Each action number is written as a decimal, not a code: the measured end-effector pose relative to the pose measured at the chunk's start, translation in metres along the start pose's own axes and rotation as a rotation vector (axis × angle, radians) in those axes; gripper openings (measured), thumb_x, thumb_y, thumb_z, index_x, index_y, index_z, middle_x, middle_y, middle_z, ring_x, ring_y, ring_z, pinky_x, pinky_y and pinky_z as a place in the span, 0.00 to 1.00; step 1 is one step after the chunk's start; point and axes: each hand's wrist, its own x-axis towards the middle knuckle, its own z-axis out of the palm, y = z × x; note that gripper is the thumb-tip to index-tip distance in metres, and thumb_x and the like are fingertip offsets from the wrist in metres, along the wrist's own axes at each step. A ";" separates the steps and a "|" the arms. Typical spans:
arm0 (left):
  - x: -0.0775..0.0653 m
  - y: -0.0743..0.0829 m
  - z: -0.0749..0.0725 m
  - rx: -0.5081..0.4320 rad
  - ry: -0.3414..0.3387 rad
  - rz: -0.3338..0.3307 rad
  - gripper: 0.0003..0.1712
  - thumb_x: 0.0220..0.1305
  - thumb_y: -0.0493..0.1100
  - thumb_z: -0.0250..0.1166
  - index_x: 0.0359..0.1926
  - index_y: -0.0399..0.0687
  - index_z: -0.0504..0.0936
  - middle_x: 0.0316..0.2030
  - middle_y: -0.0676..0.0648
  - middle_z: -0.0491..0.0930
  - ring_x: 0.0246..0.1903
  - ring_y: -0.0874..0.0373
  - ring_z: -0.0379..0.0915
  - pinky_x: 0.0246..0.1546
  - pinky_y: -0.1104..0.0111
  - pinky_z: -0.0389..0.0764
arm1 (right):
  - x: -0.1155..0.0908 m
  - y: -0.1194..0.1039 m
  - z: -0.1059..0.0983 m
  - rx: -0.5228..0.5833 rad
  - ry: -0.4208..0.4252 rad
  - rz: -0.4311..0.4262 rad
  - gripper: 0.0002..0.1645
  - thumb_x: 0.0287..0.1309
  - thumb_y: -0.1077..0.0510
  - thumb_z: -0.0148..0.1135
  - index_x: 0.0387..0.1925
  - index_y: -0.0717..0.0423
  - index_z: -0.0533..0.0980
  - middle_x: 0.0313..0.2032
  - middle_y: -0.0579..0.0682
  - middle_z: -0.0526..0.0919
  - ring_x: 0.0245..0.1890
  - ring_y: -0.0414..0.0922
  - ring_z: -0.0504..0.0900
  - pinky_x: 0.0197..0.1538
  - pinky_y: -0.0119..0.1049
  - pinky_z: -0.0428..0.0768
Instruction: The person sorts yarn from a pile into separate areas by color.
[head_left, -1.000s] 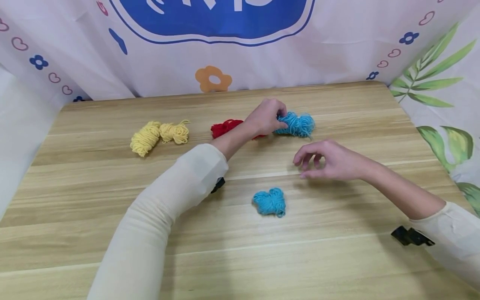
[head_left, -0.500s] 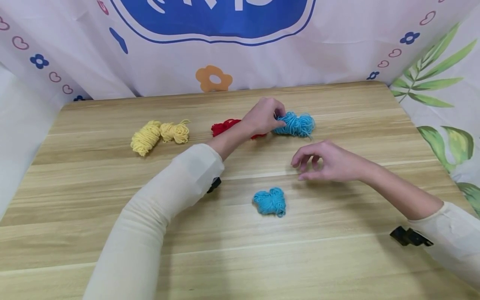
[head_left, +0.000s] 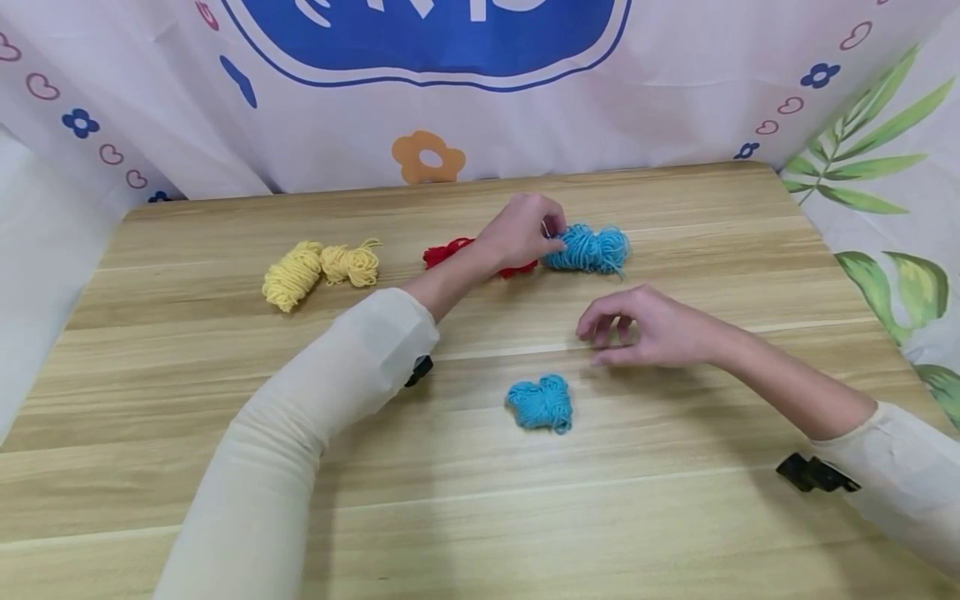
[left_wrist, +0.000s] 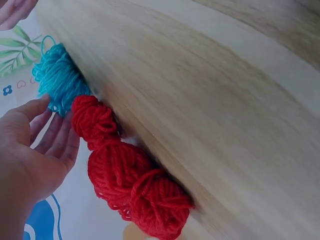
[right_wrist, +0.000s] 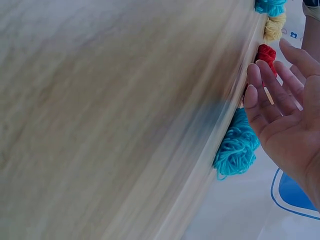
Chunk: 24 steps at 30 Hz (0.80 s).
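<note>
At the back of the table, my left hand (head_left: 525, 232) is at the left end of a blue yarn bundle (head_left: 588, 248). In the left wrist view its fingers (left_wrist: 56, 134) are relaxed beside that bundle (left_wrist: 59, 79), the thumb at its edge; whether they touch it I cannot tell. Red yarn bundles (left_wrist: 120, 167) lie under my left forearm, partly hidden in the head view. My right hand (head_left: 648, 327) hovers over the table, fingers loosely bent and holding nothing. Nearest to it, a smaller blue yarn bundle (head_left: 542, 403) lies in front.
Two yellow yarn bundles (head_left: 292, 275) lie side by side at the back left of the wooden table (head_left: 187, 400). Behind the table's back edge hangs a white printed cloth (head_left: 322, 133). Dark wrist cameras (head_left: 816, 473) sit at both sleeves.
My left hand has shifted slightly left along the back blue bundle, baring more of its left end. My right hand has drifted a little left. The yarn bundles have stayed in place.
</note>
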 end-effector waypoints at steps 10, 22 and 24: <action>-0.008 0.002 -0.009 -0.010 0.025 0.007 0.10 0.70 0.40 0.70 0.46 0.37 0.87 0.45 0.42 0.86 0.44 0.51 0.81 0.51 0.67 0.83 | 0.006 -0.001 0.004 0.002 -0.017 -0.011 0.15 0.56 0.62 0.78 0.44 0.57 0.84 0.40 0.45 0.88 0.37 0.42 0.85 0.39 0.38 0.84; -0.021 0.001 -0.012 -0.069 0.034 0.044 0.08 0.69 0.38 0.70 0.44 0.36 0.87 0.42 0.43 0.86 0.41 0.53 0.83 0.49 0.68 0.83 | 0.010 -0.005 0.006 0.003 -0.055 -0.013 0.15 0.57 0.61 0.78 0.45 0.58 0.83 0.41 0.47 0.88 0.37 0.42 0.85 0.40 0.38 0.85; -0.024 0.001 -0.012 -0.079 0.029 0.046 0.08 0.69 0.38 0.70 0.44 0.37 0.87 0.41 0.43 0.86 0.41 0.53 0.83 0.49 0.68 0.83 | 0.010 -0.005 0.007 0.006 -0.058 -0.019 0.15 0.57 0.61 0.78 0.45 0.58 0.83 0.41 0.47 0.88 0.37 0.42 0.85 0.40 0.39 0.85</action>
